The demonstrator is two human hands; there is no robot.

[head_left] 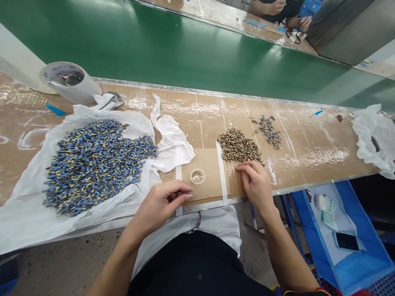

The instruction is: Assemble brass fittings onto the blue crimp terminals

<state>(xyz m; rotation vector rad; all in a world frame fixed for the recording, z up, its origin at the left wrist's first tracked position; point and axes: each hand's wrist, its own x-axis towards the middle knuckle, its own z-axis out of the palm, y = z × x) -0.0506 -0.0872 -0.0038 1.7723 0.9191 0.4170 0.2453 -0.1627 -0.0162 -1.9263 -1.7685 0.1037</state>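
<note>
My left hand (pixel 166 198) is closed near the table's front edge, left of a small clear dish (pixel 197 176); small dark blue bits show between its fingers. The dish sits on a cardboard piece (pixel 205 160) held by white tape. On white paper at the left lies a large pile of small blue and yellow parts (pixel 95 164). My right hand (pixel 251 174) has its fingers bent together at the lower edge of a pile of small brown and gold parts (pixel 239 146); whatever its fingertips hold is too small to make out.
A smaller group of blue and brown parts (pixel 269 130) lies behind my right hand. A white tub (pixel 88 88) stands back left. Crumpled paper (pixel 378 139) lies far right, above a blue tray (pixel 367 246) with a phone. Beyond the green belt (pixel 185 49), another person's hands (pixel 304 23) show.
</note>
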